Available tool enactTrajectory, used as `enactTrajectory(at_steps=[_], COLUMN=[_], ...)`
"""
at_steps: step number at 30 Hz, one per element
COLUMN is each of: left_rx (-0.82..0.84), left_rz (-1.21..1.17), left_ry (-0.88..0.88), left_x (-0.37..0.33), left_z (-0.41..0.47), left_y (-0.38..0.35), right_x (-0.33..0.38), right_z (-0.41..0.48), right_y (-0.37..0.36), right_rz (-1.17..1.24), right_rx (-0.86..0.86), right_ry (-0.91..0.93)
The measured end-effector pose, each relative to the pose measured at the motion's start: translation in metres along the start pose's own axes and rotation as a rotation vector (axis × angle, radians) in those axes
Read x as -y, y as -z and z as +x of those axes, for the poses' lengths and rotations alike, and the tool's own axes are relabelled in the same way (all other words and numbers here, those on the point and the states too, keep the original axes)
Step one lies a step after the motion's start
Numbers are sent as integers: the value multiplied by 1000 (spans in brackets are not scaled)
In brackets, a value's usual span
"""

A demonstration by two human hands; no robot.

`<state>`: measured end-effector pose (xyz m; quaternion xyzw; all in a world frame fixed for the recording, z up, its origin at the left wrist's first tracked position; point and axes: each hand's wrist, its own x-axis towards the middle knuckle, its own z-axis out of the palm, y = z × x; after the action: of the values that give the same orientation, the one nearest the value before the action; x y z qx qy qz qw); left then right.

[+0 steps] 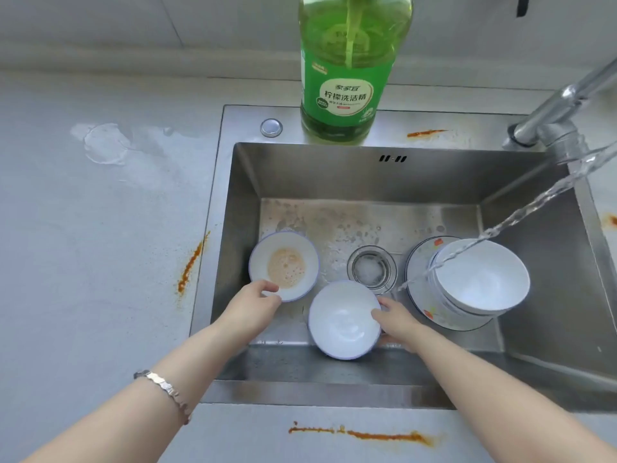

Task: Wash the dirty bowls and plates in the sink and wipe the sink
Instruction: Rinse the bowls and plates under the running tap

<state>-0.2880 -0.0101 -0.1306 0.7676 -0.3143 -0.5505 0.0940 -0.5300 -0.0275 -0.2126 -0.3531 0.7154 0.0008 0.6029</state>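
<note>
A steel sink [367,182] holds several white dishes. At its left, a bowl with orange residue [283,265] sits on the bottom; my left hand [253,304] pinches its near rim. In the middle, a clean-looking white bowl [342,320] is tilted, and my right hand [395,319] grips its right rim. At the right, stacked white bowls [480,279] sit on a flower-patterned plate [420,262]. Water from the tap [554,118] streams onto the stack.
A green dish-soap bottle [347,71] stands on the sink's back ledge. The drain strainer [372,267] lies between the bowls. Orange sauce smears mark the grey counter [100,228] at the left edge, front edge and back ledge. A wet patch lies far left.
</note>
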Motion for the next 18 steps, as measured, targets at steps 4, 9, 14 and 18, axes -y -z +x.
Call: enactTrajectory(at_steps=[4, 9, 14, 18], left_rx=[14, 5, -10, -5], left_rz=[12, 13, 28, 29], left_ry=[14, 5, 2, 15], left_x=[4, 9, 10, 13], left_z=[5, 9, 14, 21], left_y=[-1, 2, 6, 4], right_x=[-13, 12, 70, 106], right_z=[9, 9, 16, 55], right_y=[-10, -14, -46, -62], right_rz=[69, -972, -780, -606], right_rx=[116, 79, -229, -72], right_ry=[-66, 84, 397, 252])
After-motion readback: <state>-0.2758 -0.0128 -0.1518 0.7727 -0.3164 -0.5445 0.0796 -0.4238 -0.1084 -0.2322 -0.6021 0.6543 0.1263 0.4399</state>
